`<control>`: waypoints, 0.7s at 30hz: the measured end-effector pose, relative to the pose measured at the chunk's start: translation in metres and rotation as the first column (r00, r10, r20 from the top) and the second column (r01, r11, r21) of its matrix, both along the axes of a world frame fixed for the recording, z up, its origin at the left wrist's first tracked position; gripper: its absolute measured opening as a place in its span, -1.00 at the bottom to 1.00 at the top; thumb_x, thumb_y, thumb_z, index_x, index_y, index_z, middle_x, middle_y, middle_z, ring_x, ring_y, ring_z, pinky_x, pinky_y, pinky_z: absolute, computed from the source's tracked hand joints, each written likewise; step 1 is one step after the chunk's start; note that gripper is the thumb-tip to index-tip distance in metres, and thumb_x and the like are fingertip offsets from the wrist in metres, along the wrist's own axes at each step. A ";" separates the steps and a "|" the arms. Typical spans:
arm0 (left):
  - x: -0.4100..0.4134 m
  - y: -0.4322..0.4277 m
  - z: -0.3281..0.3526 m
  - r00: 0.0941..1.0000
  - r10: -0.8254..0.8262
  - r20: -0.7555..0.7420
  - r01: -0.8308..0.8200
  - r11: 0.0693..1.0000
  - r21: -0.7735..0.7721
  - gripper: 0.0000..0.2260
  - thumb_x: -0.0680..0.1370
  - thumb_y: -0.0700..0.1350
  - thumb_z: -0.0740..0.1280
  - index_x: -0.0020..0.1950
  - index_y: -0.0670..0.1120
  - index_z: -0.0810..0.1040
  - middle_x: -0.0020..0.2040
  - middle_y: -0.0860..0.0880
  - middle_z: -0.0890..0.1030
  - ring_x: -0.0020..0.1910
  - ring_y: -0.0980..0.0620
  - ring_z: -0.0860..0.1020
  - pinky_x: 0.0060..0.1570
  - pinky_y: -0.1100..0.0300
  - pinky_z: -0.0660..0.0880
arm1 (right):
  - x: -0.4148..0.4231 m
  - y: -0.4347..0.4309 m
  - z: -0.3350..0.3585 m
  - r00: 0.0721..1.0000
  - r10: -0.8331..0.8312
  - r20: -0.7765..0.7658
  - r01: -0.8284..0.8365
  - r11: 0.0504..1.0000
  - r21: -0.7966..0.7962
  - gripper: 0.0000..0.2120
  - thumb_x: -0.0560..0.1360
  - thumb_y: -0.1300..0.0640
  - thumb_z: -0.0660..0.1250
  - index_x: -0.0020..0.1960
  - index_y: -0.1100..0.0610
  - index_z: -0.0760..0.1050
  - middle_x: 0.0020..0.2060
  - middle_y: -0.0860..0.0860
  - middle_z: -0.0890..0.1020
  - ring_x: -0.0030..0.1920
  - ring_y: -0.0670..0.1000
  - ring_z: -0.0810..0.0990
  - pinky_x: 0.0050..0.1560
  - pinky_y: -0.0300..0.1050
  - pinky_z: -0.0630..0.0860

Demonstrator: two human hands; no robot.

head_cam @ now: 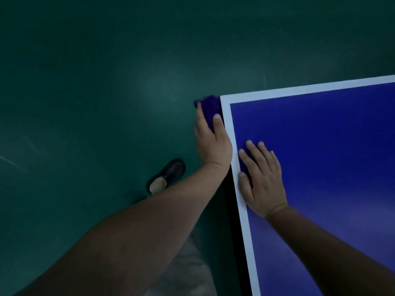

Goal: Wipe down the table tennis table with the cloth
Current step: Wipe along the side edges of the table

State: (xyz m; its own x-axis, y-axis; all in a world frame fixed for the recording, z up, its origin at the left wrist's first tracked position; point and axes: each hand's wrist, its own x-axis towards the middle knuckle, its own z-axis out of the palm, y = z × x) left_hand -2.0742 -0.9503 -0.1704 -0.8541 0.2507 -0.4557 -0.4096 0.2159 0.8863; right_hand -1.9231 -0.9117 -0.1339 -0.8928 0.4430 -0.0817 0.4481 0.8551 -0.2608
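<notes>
Grips purple cloth (208,107) in left hand (210,139), thumb and fingers curled round it, pressing it against side edge at far-left corner of blue table tennis table (320,146). Rests right hand (265,182) flat on top beside white border (310,87), fingers straight, slightly spread. Looks soft, light, easily bunched; best held as a wad in palm.
</notes>
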 end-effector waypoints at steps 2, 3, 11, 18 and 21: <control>0.003 -0.001 0.001 0.999 -0.026 0.020 0.027 0.999 -0.044 -0.51 0.66 0.14 0.11 0.59 0.13 0.17 0.45 -0.01 0.43 0.33 0.02 0.48 0.26 0.02 0.48 | -0.006 0.004 0.004 1.000 -0.013 -0.010 0.013 1.000 -0.025 -0.53 0.60 0.03 0.16 0.45 0.19 0.45 0.51 0.12 0.38 0.55 0.17 0.26 0.51 0.23 0.21; 0.012 -0.008 0.003 0.999 -0.050 0.021 0.051 0.997 -0.054 -0.50 0.65 0.16 0.11 0.59 0.13 0.17 0.44 -0.01 0.43 0.33 0.03 0.48 0.25 0.05 0.48 | -0.011 0.007 0.007 0.999 -0.025 -0.029 0.025 0.999 -0.026 -0.55 0.60 0.03 0.17 0.42 0.20 0.47 0.48 0.13 0.42 0.51 0.19 0.32 0.48 0.21 0.26; 0.024 -0.020 0.018 0.993 -0.040 0.108 0.044 0.999 -0.032 -0.48 0.62 0.10 0.13 0.58 0.04 0.24 0.46 0.02 0.43 0.41 0.17 0.40 0.38 0.18 0.35 | -0.111 0.027 -0.002 0.941 -0.291 0.174 0.286 0.957 0.054 -0.40 0.67 -0.10 -0.13 0.63 0.15 -0.03 0.63 0.07 0.00 0.63 0.10 -0.10 0.60 0.10 -0.20; -0.108 0.041 0.015 0.866 -0.496 -0.061 0.474 0.855 -0.209 -0.55 0.60 0.14 0.16 0.50 0.16 0.38 0.42 0.06 0.49 0.35 0.11 0.44 0.29 0.23 0.32 | -0.111 0.025 -0.004 0.928 -0.361 0.092 0.359 0.933 0.041 -0.44 0.67 -0.10 -0.02 0.60 0.12 0.18 0.61 0.06 0.18 0.62 0.10 0.07 0.59 0.13 -0.01; -0.150 0.049 0.004 0.461 -0.886 0.046 0.879 0.449 -0.159 -0.58 0.60 0.17 0.19 0.47 0.24 0.39 0.39 0.12 0.52 0.32 0.12 0.49 0.33 0.18 0.38 | -0.111 0.023 -0.006 0.926 -0.374 0.049 0.372 0.927 0.046 -0.47 0.66 -0.09 0.08 0.55 0.13 0.32 0.58 0.05 0.26 0.60 0.11 0.15 0.58 0.13 0.06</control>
